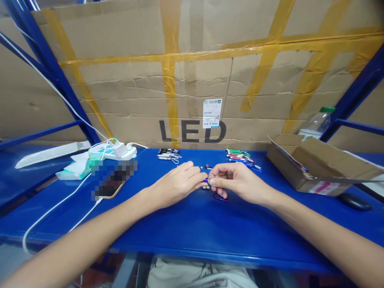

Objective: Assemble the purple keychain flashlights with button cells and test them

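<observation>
Over the middle of the blue table, my left hand (183,179) and my right hand (229,180) meet, both closed on a small purple keychain flashlight (205,180). My left fingers wrap its tube and hide most of it. With thumb and forefinger, my right hand pinches the silvery end. A purple carabiner (221,197) shows below my right fingers; whether it is joined to the flashlight I cannot tell. Just under the fingertips lie several small round button cells (206,187). Behind my right hand is another small dark purple piece (208,167), partly hidden.
Silver and black keychain flashlights (168,155) lie at the back, with green, red and blue ones (240,156) farther right. An open cardboard box (300,168), a black mouse (355,201) and a bottle (318,122) stand right. Left are a phone (115,182), cables and a power strip (127,152).
</observation>
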Demonstrator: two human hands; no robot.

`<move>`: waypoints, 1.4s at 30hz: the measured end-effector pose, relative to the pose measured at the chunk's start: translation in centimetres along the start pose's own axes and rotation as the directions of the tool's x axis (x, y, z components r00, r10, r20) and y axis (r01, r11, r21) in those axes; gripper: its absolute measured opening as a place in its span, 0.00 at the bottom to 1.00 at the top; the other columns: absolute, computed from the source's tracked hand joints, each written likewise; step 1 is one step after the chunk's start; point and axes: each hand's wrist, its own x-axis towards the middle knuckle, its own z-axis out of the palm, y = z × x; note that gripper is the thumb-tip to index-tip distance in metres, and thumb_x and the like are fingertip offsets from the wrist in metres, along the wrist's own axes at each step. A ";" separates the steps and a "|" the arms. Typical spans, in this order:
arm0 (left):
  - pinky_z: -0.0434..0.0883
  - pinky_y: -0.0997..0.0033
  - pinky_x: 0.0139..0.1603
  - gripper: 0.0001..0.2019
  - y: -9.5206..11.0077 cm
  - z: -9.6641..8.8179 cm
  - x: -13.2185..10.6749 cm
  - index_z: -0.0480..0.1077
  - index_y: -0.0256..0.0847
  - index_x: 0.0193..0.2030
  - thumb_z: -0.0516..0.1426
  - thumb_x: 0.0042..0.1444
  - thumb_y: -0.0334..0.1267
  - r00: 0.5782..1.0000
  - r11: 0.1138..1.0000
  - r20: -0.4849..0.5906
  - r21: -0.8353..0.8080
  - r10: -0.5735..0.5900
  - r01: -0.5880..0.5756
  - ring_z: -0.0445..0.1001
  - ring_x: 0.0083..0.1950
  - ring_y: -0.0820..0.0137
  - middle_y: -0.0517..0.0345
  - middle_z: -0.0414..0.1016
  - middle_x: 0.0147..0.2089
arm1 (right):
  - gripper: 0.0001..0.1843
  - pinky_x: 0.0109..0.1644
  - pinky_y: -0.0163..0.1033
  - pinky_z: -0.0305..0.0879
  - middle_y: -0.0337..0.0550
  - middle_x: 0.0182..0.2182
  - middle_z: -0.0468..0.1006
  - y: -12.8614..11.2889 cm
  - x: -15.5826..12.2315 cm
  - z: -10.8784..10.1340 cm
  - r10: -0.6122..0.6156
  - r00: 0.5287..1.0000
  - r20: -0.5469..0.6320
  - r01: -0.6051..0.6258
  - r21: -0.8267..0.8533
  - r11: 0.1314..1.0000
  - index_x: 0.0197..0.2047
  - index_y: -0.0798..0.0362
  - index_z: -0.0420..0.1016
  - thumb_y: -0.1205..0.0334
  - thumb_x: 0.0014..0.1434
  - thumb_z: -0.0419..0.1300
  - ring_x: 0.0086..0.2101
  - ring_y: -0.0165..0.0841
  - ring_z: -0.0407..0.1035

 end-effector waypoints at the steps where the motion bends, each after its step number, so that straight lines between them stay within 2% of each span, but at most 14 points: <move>1: 0.70 0.63 0.45 0.15 0.1 -0.1 0.0 0.74 0.34 0.48 0.48 0.80 0.39 1.000 0.999 -0.011 0.038 0.020 -0.020 0.68 0.40 0.63 0.51 0.75 0.38 | 0.20 0.29 0.36 0.70 0.41 0.28 0.82 -0.1 0.1 -0.1 0.049 0.998 0.026 -0.050 0.053 0.997 0.36 0.54 0.80 0.46 0.57 0.76 0.25 0.30 0.72; 6: 0.71 0.63 0.44 0.12 0.5 -0.5 0.1 0.73 0.35 0.49 0.50 0.79 0.37 0.996 0.990 -0.033 0.120 0.083 -0.079 0.69 0.39 0.64 0.53 0.73 0.36 | 0.22 0.25 0.31 0.67 0.42 0.27 0.83 -0.1 0.3 -0.5 0.183 0.973 0.139 -0.213 0.245 0.946 0.34 0.57 0.81 0.49 0.50 0.82 0.24 0.27 0.72; 10: 0.72 0.63 0.46 0.12 0.5 -0.4 0.1 0.73 0.34 0.50 0.50 0.79 0.37 0.997 0.996 -0.036 0.066 0.070 -0.068 0.69 0.40 0.64 0.52 0.74 0.37 | 0.22 0.27 0.30 0.67 0.42 0.27 0.83 0.5 0.3 -0.7 0.180 0.971 0.156 -0.217 0.271 0.938 0.35 0.56 0.79 0.50 0.52 0.81 0.24 0.26 0.73; 15: 0.72 0.63 0.49 0.15 0.1 -0.1 -0.1 0.74 0.36 0.49 0.49 0.80 0.40 0.999 0.994 0.031 -0.102 -0.037 0.040 0.70 0.41 0.64 0.51 0.75 0.39 | 0.24 0.32 0.36 0.72 0.39 0.27 0.81 1.0 0.6 -0.2 0.065 0.998 0.019 -0.067 0.134 0.989 0.37 0.54 0.77 0.46 0.53 0.80 0.26 0.30 0.73; 19: 0.71 0.66 0.47 0.14 0.0 0.0 -0.1 0.76 0.36 0.50 0.52 0.79 0.42 0.979 0.919 0.038 -0.338 -0.200 0.201 0.71 0.43 0.64 0.51 0.78 0.41 | 0.18 0.36 0.39 0.74 0.40 0.31 0.80 1.0 0.3 0.4 -0.175 0.980 -0.090 0.159 -0.163 0.974 0.40 0.51 0.76 0.44 0.67 0.69 0.30 0.33 0.74; 21: 0.72 0.67 0.48 0.14 0.1 0.0 0.1 0.78 0.38 0.51 0.54 0.78 0.42 0.950 0.844 0.077 -0.442 -0.303 0.305 0.74 0.44 0.65 0.52 0.80 0.42 | 0.14 0.39 0.40 0.72 0.42 0.34 0.79 1.2 0.0 0.4 -0.355 0.932 -0.080 0.290 -0.426 0.857 0.42 0.50 0.77 0.49 0.75 0.61 0.33 0.35 0.74; 23: 0.72 0.68 0.48 0.14 0.2 0.0 0.2 0.80 0.39 0.51 0.55 0.77 0.44 0.915 0.768 0.130 -0.507 -0.381 0.392 0.76 0.44 0.66 0.54 0.82 0.43 | 0.13 0.42 0.42 0.71 0.46 0.37 0.79 1.4 -0.2 0.1 -0.505 0.863 0.014 0.393 -0.645 0.655 0.45 0.49 0.78 0.54 0.78 0.55 0.36 0.37 0.73; 25: 0.73 0.68 0.49 0.14 0.2 0.1 0.3 0.81 0.40 0.51 0.56 0.76 0.45 0.892 0.718 0.174 -0.540 -0.417 0.440 0.77 0.44 0.66 0.55 0.83 0.44 | 0.14 0.43 0.42 0.69 0.48 0.39 0.79 1.7 -0.3 -0.3 -0.560 0.821 0.113 0.438 -0.754 0.490 0.48 0.49 0.78 0.57 0.79 0.51 0.38 0.39 0.72; 27: 0.73 0.66 0.52 0.15 0.3 0.2 0.3 0.80 0.41 0.51 0.54 0.77 0.45 0.897 0.719 0.199 -0.540 -0.395 0.437 0.78 0.47 0.65 0.54 0.84 0.46 | 0.16 0.43 0.42 0.69 0.49 0.39 0.79 1.8 -0.3 -0.5 -0.560 0.812 0.164 0.448 -0.790 0.419 0.48 0.50 0.77 0.59 0.80 0.49 0.39 0.39 0.72; 30: 0.72 0.64 0.54 0.16 0.2 0.3 0.1 0.78 0.39 0.52 0.51 0.79 0.44 0.939 0.800 0.171 -0.491 -0.299 0.345 0.76 0.48 0.64 0.52 0.83 0.48 | 0.16 0.41 0.41 0.69 0.46 0.36 0.79 1.6 -0.3 -0.4 -0.515 0.847 0.132 0.434 -0.733 0.524 0.45 0.49 0.77 0.56 0.80 0.50 0.36 0.37 0.72; 33: 0.72 0.65 0.50 0.16 0.2 0.3 -0.1 0.76 0.38 0.53 0.49 0.80 0.42 0.974 0.888 0.092 -0.400 -0.206 0.226 0.72 0.44 0.64 0.50 0.81 0.46 | 0.18 0.35 0.38 0.69 0.41 0.32 0.78 1.1 -0.3 0.1 -0.326 0.945 0.027 0.295 -0.503 0.812 0.40 0.49 0.75 0.48 0.78 0.53 0.30 0.33 0.72; 35: 0.71 0.65 0.48 0.16 0.2 0.3 -0.1 0.75 0.37 0.51 0.48 0.80 0.42 0.988 0.935 0.042 -0.319 -0.150 0.156 0.70 0.42 0.64 0.50 0.79 0.43 | 0.21 0.32 0.37 0.69 0.39 0.30 0.78 0.7 -0.2 0.2 -0.163 0.987 0.007 0.158 -0.286 0.945 0.38 0.50 0.74 0.42 0.75 0.58 0.27 0.31 0.70; 38: 0.71 0.64 0.46 0.18 0.2 0.2 -0.1 0.74 0.36 0.48 0.47 0.81 0.42 0.997 0.980 -0.009 -0.184 -0.079 0.076 0.68 0.40 0.64 0.49 0.78 0.40 | 0.25 0.29 0.35 0.68 0.39 0.28 0.78 0.2 -0.1 0.2 -0.025 0.997 0.067 0.029 -0.063 0.998 0.35 0.52 0.73 0.37 0.67 0.66 0.26 0.30 0.69; 42: 0.71 0.63 0.46 0.19 0.3 0.2 0.1 0.74 0.35 0.48 0.45 0.81 0.40 0.999 0.996 -0.022 -0.089 -0.029 0.027 0.70 0.42 0.63 0.47 0.78 0.42 | 0.27 0.26 0.33 0.64 0.38 0.25 0.77 -0.1 0.1 0.0 0.029 0.993 0.117 -0.032 0.030 0.999 0.33 0.53 0.73 0.36 0.62 0.71 0.25 0.29 0.68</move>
